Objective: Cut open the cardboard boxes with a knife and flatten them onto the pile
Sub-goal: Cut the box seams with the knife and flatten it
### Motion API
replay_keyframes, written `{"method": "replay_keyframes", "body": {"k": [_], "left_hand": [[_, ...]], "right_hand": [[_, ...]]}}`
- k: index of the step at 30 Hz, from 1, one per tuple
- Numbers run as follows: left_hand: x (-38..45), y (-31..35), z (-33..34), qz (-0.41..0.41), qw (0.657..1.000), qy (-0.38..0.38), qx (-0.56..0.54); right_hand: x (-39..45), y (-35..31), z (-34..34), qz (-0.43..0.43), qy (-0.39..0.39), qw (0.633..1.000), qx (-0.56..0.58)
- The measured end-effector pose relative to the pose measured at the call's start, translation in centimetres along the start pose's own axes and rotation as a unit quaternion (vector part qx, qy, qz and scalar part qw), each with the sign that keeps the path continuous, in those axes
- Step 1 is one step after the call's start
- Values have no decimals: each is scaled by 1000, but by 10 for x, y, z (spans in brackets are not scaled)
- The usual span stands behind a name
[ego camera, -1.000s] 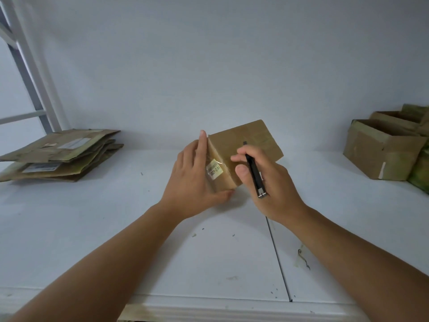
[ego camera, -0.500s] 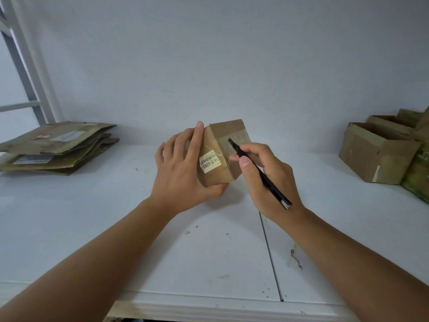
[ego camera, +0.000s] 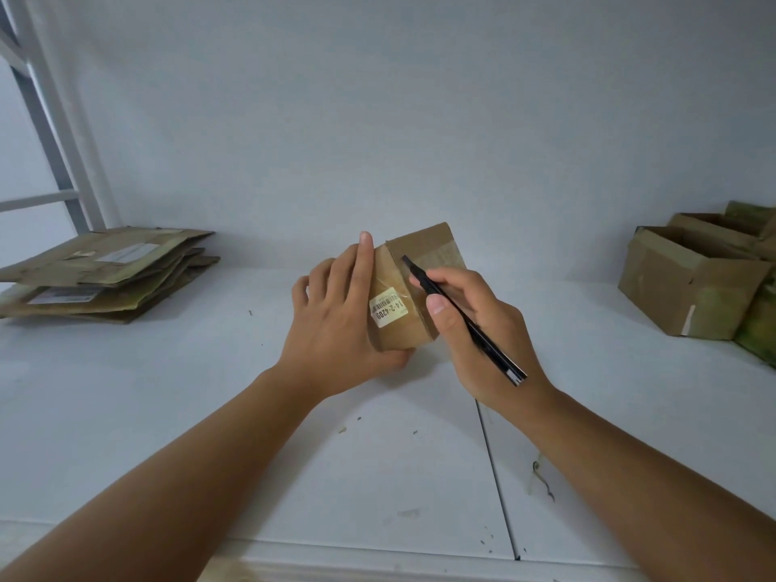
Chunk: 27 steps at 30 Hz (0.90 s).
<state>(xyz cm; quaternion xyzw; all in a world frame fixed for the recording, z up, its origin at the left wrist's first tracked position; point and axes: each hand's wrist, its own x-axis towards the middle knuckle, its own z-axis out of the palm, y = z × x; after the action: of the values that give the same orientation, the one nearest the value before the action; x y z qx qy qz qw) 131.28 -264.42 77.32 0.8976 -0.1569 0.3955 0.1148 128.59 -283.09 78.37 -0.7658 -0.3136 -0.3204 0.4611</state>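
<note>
Box (ego camera: 413,296) brown, taped, labelled; left hand (ego camera: 336,325) grips it, right hand (ego camera: 474,333) pinches knife (ego camera: 462,319).

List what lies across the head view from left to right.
Pile of flattened cardboard → left hand → small taped box → right hand gripping the knife → open boxes.

We see a white table (ego camera: 176,413) with a dark seam (ego camera: 495,476) running near to far, small specks (ego camera: 342,429) of debris, a white wall (ego camera: 378,98) behind, and a white metal frame (ego camera: 58,119) far left.
</note>
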Motion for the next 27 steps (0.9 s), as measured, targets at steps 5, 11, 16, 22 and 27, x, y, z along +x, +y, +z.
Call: {"method": "replay_keyframes", "body": {"k": [5, 11, 16, 22, 27], "left_hand": [[1, 0, -3, -24, 998, 6, -60], [0, -4, -5, -5, 997, 3, -82], [0, -6, -7, 27, 997, -6, -68], [2, -6, -7, 29, 998, 56, -21], [3, -13, -3, 62, 989, 83, 102]], "right_hand": [[0, 0, -3, -15, 5, 1000, 9], [1, 1, -7, -38, 7, 998, -39], [0, 4, -8, -45, 4, 998, -38], [-1, 4, -6, -58, 1, 995, -79], [1, 12, -7, -48, -13, 991, -122]]}}
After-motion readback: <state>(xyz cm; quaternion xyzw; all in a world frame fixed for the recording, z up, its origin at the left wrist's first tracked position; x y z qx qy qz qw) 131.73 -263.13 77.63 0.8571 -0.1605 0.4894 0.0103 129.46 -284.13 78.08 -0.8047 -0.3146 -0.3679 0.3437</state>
